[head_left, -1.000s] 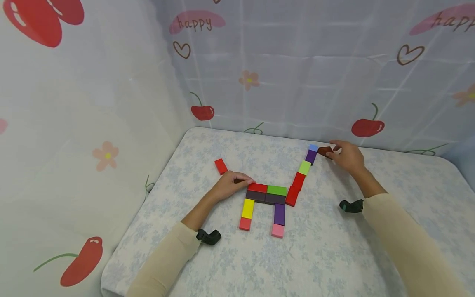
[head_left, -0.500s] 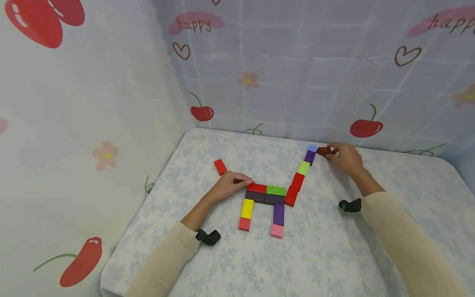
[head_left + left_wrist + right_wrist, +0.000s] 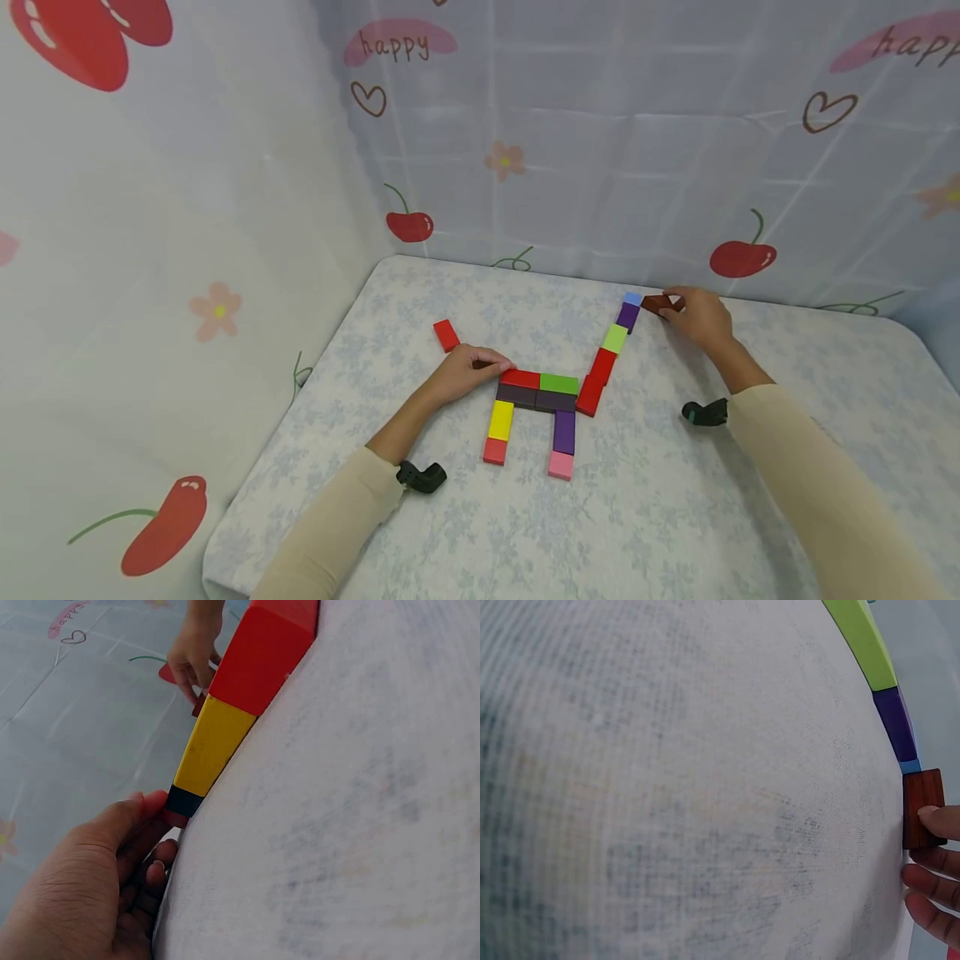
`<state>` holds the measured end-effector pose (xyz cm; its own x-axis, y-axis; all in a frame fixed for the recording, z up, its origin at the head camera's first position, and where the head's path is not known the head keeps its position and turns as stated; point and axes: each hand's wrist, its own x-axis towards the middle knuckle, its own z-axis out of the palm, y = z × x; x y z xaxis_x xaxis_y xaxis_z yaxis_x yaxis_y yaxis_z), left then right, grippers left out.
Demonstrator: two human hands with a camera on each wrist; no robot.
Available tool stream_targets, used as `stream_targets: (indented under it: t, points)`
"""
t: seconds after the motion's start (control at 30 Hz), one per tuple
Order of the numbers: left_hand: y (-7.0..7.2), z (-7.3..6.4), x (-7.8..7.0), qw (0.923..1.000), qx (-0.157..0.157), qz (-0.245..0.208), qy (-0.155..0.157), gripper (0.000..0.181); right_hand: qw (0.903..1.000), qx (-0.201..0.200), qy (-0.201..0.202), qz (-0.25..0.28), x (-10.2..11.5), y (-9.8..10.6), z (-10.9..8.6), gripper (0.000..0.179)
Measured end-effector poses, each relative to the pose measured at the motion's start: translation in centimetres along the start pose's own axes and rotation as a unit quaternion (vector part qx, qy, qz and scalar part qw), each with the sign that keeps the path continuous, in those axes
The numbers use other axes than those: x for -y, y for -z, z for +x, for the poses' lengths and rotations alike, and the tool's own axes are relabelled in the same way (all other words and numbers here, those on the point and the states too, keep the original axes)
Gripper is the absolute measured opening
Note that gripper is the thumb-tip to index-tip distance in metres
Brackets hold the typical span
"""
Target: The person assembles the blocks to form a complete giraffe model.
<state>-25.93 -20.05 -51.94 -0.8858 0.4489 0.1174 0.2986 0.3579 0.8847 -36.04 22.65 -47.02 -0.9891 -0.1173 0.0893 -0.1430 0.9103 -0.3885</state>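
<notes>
In the head view, my right hand [image 3: 703,318] pinches a dark brown wooden block [image 3: 922,806], thumb on its upper face. The block's left end is at the small light blue block [image 3: 633,298], which tops a slanting chain of blocks. Below it run a purple block [image 3: 627,317], a lime green one [image 3: 615,339] and two red ones. My left hand [image 3: 468,372] rests with thumb and finger tips against the far left corner of a red block [image 3: 521,379]. Beside that lies a green block [image 3: 559,383], with two dark blocks underneath.
Two legs extend toward me: yellow [image 3: 501,420] with red, and purple [image 3: 565,432] with pink. A loose red block [image 3: 446,335] lies behind my left hand. The floral-covered table [image 3: 645,517] meets a printed curtain [image 3: 600,167] at the back.
My right hand has shifted slightly left and lower, still pinching the brown block at the light blue block. The left hand and the other blocks hold their places.
</notes>
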Motion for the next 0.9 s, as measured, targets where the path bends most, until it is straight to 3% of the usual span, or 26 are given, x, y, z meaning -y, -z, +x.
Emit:
stream_targets:
  t: [0.57,0.9]
  points:
    - [0.2,0.0,0.6,1.0,-0.004,-0.004,-0.003,0.02,1.0,-0.004,-0.007,-0.005,0.5,-0.5,0.4,0.047]
    - [0.3,0.2,0.5,1.0,0.005,-0.001,-0.006,0.021,0.9971,-0.069,-0.026,-0.018,0.8,-0.8,-0.7,0.067]
